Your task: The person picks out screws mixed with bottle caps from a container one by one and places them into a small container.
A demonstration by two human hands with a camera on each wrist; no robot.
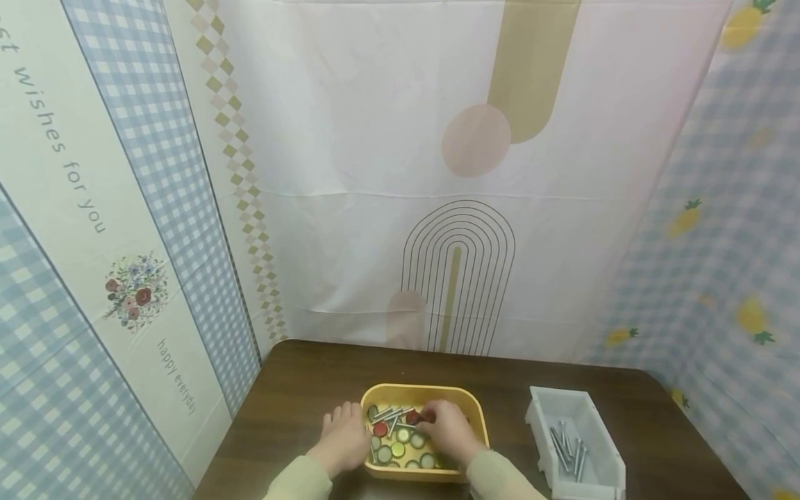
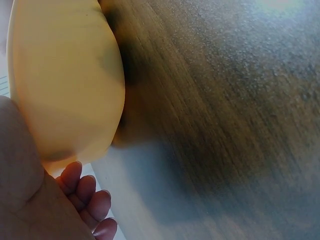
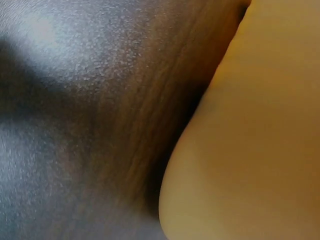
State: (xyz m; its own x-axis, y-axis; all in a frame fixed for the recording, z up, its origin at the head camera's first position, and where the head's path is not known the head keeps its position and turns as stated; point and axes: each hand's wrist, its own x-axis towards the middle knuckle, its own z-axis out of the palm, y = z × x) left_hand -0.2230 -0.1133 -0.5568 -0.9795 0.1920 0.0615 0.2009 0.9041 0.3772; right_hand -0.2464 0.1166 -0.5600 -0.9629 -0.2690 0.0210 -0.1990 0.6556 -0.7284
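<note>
A yellow plastic tub (image 1: 425, 475) holds a mix of metal bottle caps (image 1: 398, 449) and silver bolts (image 1: 389, 414). My left hand (image 1: 348, 434) lies against the tub's left side, its fingers loosely bent in the left wrist view. Inside the tub, my right hand (image 1: 451, 429) bends its thumb and fingers at a dark red bottle cap (image 1: 412, 417) and the end of a bolt. Whether it pinches either is too small to tell. The right wrist view shows only the tub's outer wall (image 3: 250, 140) and the table.
To the right of the tub stands a white plastic bin (image 1: 612, 451) with several silver bolts (image 1: 567, 446) inside. Both containers are on a dark brown wooden table (image 1: 306, 378). Patterned cloth curtains (image 1: 350, 139) hang behind and at both sides.
</note>
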